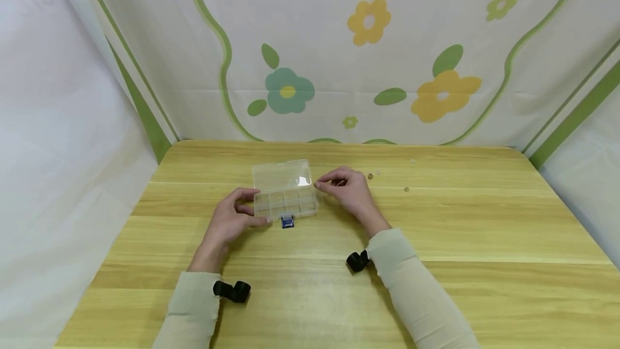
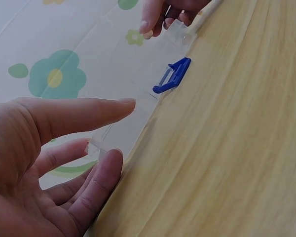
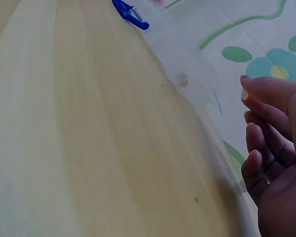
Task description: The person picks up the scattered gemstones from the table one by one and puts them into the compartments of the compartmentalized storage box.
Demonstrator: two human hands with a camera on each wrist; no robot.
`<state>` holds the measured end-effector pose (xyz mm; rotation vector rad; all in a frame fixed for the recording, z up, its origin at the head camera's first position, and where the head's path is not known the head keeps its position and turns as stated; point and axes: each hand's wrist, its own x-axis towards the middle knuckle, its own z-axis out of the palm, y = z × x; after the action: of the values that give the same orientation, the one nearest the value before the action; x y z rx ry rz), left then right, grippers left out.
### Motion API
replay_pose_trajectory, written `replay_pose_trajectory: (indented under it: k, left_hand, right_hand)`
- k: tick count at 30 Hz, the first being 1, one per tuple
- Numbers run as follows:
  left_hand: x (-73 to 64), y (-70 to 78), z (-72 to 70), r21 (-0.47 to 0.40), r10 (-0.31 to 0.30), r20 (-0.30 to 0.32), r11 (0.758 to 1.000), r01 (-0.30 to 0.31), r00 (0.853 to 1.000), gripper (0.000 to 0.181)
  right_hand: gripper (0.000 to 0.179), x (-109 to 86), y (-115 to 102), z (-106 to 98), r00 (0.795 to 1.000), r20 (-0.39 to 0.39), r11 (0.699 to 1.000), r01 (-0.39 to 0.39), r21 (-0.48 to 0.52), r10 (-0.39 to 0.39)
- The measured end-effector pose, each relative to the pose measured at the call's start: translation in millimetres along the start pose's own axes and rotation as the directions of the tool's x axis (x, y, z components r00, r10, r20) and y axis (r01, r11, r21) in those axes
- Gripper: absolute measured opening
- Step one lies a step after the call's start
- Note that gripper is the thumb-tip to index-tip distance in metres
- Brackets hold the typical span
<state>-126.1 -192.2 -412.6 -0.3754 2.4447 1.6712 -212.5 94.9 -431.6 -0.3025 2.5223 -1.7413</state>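
A clear plastic box [image 1: 286, 206] with small compartments lies on the table, its lid [image 1: 276, 176] tipped back and a blue latch [image 1: 288, 222] at the front. My left hand [image 1: 232, 214] holds the box's left end, thumb at the front and fingers at the side and back. Just off the right end, my right hand [image 1: 349, 190] pinches a small pale piece [image 3: 244, 94] between thumb and index fingertip; its kind I cannot tell. The other fingers curl below. Inside the box's right front corner sits a clear round bead [image 3: 182, 79].
To the right of the right hand lie two small brown beads [image 1: 370, 176], one nearer the front. Two clear ones [image 1: 413, 161] lie toward the back. A flowered cloth [image 1: 329, 63] hangs behind the wooden table [image 1: 310, 295]. Each sleeve carries a black wrist camera [image 1: 357, 261].
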Motion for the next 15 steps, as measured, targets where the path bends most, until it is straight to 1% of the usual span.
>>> replay_pose_trajectory:
  k: [7, 15]
  left_hand:
    - [-1.0, 0.0, 0.1, 0.001, -0.005, -0.003, 1.0, 0.005, 1.0, 0.076]
    - [1.2, -0.8, 0.5, -0.001, -0.003, -0.007, 1.0, 0.003, 1.0, 0.076]
  right_hand:
    - [0.014, 0.0, -2, 8, 0.999, 0.053, 1.0, -0.013, 0.02, 0.012]
    - [0.015, 1.2, -2, 13, 0.996, 0.088, 1.0, 0.0, 0.023, -0.002]
